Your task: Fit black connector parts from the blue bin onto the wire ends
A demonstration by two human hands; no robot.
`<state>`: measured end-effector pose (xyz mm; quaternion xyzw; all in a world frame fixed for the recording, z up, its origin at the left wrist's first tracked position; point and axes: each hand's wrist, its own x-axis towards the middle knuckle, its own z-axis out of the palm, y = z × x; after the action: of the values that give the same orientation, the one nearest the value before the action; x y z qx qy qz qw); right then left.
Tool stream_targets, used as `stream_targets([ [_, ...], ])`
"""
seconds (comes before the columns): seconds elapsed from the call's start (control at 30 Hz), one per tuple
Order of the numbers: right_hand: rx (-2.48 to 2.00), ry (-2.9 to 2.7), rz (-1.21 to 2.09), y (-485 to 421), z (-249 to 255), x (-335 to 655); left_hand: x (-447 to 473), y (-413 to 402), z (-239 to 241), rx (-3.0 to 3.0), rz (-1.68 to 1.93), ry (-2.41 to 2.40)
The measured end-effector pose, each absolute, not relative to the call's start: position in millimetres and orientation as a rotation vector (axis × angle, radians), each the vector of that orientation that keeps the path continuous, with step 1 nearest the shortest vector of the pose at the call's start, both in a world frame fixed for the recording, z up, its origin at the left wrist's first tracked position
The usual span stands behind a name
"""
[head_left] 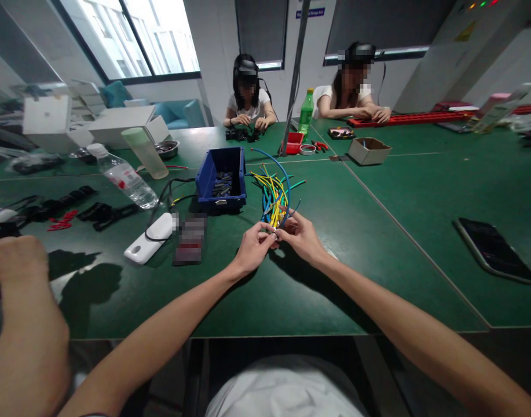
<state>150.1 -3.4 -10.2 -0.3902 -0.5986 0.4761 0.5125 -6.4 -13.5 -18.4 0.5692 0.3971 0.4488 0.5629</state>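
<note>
In front of me, my left hand [255, 245] and my right hand [303, 234] meet with their fingertips pinched together. A blue wire [286, 179] rises from my right hand's fingers and arcs up and to the left. My left thumb and finger press on something small at the wire's lower end, too small and covered to name. Just beyond my fingers lies a loose bundle of yellow, green and blue wires [271, 194] on the green table [378, 260]. To the left of the bundle stands a blue bin [222, 200] with small dark pieces inside.
A white device [150, 238] with a black cable, a water bottle [125, 176] and dark and red parts lie left. A phone [493, 249] rests at right. A small box [368, 152] and green bottle [306, 114] stand farther back. A co-worker's arm [26, 324] is at left; two people sit opposite.
</note>
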Motion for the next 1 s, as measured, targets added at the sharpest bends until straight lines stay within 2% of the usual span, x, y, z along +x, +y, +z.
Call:
stream_targets([
  [0.23,-0.883,-1.335,1.343,-0.8,-11.3,153.7,-7.3,-12.1,-16.7,1.342,1.037,0.929],
  [0.47,-0.912,-1.206,1.401,-1.1,-9.3,155.6,-6.2,-13.7,-13.1,1.401,1.029,0.950],
  [1.0,-1.070,-1.145,1.153,19.5,12.3,206.4,-6.9,-17.2,-9.2,1.471,1.007,1.001],
])
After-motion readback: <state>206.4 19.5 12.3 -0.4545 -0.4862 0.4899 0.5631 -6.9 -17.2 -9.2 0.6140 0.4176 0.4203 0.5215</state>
